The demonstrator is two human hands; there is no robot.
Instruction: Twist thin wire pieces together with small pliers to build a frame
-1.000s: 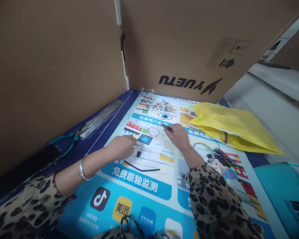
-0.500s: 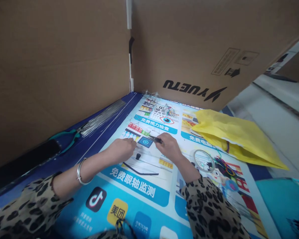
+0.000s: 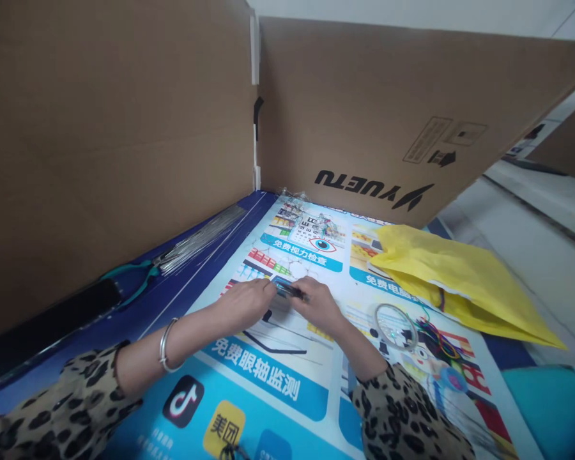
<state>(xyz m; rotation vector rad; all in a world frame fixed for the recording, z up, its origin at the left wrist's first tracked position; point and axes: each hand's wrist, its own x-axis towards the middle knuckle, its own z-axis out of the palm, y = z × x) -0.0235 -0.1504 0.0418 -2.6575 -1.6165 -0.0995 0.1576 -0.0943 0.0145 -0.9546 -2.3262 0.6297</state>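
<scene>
Right hand [image 3: 320, 308] grips dark slim tool [image 3: 292, 291] at 3 o'clock from left hand [image 3: 246, 303], whose grip I can't tell; tool could nick left hand if right slips.

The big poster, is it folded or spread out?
Spread out: the poster lies flat beneath the left hand and right hand, printed side up.

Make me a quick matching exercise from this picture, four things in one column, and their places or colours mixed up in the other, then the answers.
Things:
1. Bag
2. Pliers
3. Wrist bangle
4. Slim tool

Places or colours:
A. Silver
B. Held in the right hand
C. Yellow
D. Beside the bundle of thin wires

Pairs: 1-C, 2-D, 3-A, 4-B
</scene>
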